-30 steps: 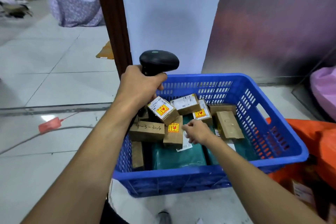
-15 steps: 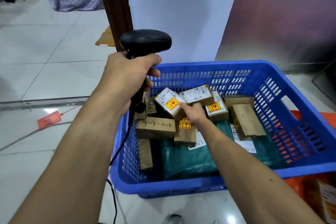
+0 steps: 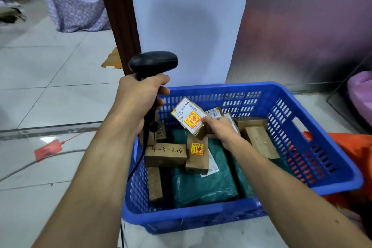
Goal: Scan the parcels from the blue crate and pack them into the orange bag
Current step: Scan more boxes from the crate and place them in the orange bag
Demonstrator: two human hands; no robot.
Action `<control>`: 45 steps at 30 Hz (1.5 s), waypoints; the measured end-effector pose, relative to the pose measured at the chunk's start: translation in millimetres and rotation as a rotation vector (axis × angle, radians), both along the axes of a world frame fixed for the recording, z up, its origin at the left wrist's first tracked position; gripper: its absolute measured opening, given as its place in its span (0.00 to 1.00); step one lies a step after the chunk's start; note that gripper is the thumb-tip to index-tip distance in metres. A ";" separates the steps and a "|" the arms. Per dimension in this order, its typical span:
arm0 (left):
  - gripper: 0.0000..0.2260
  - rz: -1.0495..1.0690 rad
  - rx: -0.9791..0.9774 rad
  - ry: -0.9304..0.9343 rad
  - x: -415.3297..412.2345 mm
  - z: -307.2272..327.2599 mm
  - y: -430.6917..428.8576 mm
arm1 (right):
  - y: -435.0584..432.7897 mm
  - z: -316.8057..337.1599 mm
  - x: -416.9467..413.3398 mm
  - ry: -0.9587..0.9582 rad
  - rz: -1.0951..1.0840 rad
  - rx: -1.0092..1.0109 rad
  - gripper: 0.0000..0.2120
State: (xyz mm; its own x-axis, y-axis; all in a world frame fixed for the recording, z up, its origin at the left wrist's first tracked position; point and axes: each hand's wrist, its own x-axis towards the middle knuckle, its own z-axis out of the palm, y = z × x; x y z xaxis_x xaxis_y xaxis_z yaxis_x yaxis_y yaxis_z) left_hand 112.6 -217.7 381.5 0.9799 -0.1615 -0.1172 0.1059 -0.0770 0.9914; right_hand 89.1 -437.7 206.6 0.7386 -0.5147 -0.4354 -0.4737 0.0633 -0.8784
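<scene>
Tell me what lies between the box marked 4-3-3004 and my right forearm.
Head view: a small brown box with a yellow sticker, lying on a green mailer, just beside the marked box.

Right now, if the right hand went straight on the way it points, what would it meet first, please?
The right hand pinches the labelled box; carried on along that line, both would probably reach the left hand gripping the scanner, though depth is unclear.

A parcel depot: a barcode scanner (image 3: pixel 153 62) gripped in the left hand (image 3: pixel 138 102), labelled cardboard parcels (image 3: pixel 165 155) in a blue crate (image 3: pixel 221 87) around the right hand (image 3: pixel 219 129), tiled floor (image 3: pixel 50 96) to their left.
</scene>
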 end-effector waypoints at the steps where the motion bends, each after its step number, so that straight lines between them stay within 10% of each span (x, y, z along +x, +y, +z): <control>1: 0.05 -0.003 -0.008 0.000 -2.0 1.5 -2.2 | -3.4 12.3 -9.8 -0.027 0.000 0.003 0.08; 25: 0.13 -0.602 0.169 -0.175 -220.0 22.4 -82.6 | -98.1 154.8 -380.3 -0.256 -0.370 -0.322 0.13; 45: 0.14 -0.682 0.192 -0.134 -266.0 -0.1 -120.2 | -122.8 122.1 -425.0 -0.188 -0.274 -0.407 0.19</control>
State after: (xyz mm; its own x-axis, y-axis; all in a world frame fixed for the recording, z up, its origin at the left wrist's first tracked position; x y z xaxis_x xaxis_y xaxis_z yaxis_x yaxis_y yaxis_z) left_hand -153.4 -337.9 381.3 0.6765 -0.7309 -0.0907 -0.1495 -0.2568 0.9548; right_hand -335.9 -560.5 328.7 0.5995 -0.7997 -0.0331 -0.3198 -0.2014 -0.9258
